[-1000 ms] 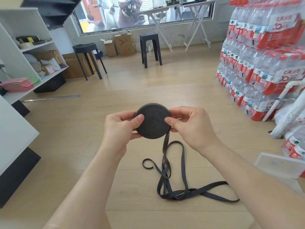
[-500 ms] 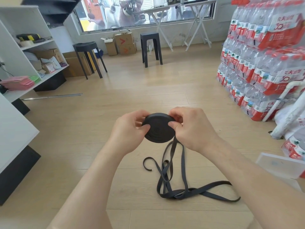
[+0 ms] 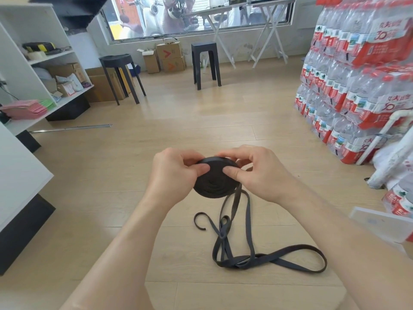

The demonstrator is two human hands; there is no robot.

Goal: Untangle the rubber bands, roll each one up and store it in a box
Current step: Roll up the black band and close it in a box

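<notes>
**Observer:** Hands, as shown: what state are they in?

**Operator:** From my station I read both as closed on the work. The left hand (image 3: 172,175) grips the rolled band (image 3: 214,185) at its left rim, with the thumb pressed on the near face. The right hand (image 3: 261,173) pinches the right rim, thumb also on the face and fingers curled behind. The roll is held in the air between them, its face tilted toward the camera so that the concentric turns show.

**Observer:** And the rest of the band?

**Operator:** The loose tail (image 3: 245,253) leaves the roll's lower right edge and drops to the wooden floor (image 3: 134,166). It lies there in several crossed loops, with one free end curled to the left. I cannot tell whether those crossings are real tangles.

**Observer:** Which step is this?

**Operator:** I judge it to be the rolling step, partly done: much is wound and a fair length is loose. The next move calls for turning the roll while the right fingers feed the tail in flat. Thumb pressure must hold so the turns do not spring open, and the crossed loops may need freeing as they lift. Storing has not yet begun. A pale container (image 3: 384,227) at the right edge, near the stacked water bottles (image 3: 357,74), is probably the box, though only part of it shows.
</notes>
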